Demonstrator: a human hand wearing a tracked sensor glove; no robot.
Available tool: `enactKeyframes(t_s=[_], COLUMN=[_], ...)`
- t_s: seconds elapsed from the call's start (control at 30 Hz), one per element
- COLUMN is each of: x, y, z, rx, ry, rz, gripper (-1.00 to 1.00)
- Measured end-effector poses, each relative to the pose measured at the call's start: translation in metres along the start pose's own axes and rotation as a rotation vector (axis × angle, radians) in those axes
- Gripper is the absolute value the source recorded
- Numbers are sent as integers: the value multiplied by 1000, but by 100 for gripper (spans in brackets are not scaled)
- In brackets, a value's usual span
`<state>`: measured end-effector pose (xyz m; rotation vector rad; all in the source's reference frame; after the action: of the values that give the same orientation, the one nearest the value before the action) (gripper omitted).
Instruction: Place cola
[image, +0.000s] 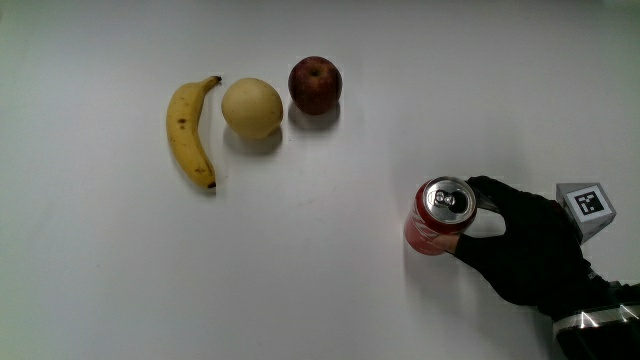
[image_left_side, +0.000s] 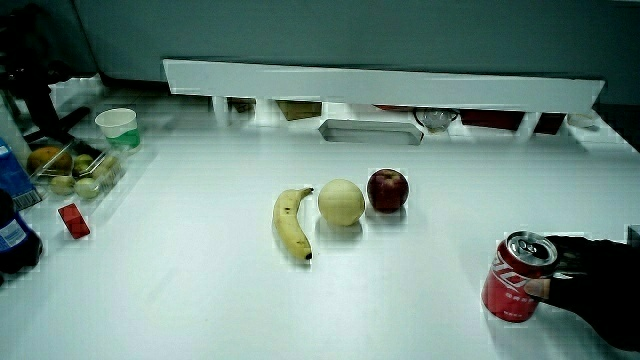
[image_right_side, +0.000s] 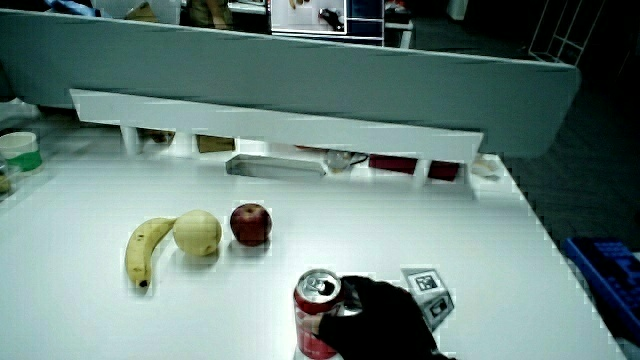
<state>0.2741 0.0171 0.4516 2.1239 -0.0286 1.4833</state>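
A red cola can (image: 437, 217) with a silver top stands upright on the white table (image: 320, 280), nearer to the person than the apple. The gloved hand (image: 525, 250) is beside the can with thumb and fingers wrapped around its body. Both side views show the can (image_left_side: 515, 279) (image_right_side: 317, 312) gripped by the hand (image_left_side: 592, 283) (image_right_side: 385, 322). The patterned cube (image: 586, 206) sits on the hand's back. I cannot tell whether the can's base touches the table or hangs just above it.
A banana (image: 190, 131), a pale round fruit (image: 251, 107) and a red apple (image: 315, 84) lie in a row. In a side view, a green-banded cup (image_left_side: 118, 126), a fruit tray (image_left_side: 75, 168) and a small red object (image_left_side: 73, 220) sit near the table's edge. A metal tray (image_left_side: 368, 131) lies by the low partition (image_left_side: 380, 85).
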Motion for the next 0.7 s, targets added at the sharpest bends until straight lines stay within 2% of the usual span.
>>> enactKeyframes(t_s=[0.03, 0.2, 0.33, 0.4, 0.47, 0.7], x=[2, 2, 4, 5, 4, 8], y=[0, -1, -3, -3, -3, -4], z=[1, 0, -1, 0, -1, 0], rx=[3, -5, -18, -18, -27, -28], ry=[-20, -2, 12, -8, 16, 16], rz=[-6, -1, -5, -11, -3, -10], gripper=[0, 0, -13, -19, -26, -48])
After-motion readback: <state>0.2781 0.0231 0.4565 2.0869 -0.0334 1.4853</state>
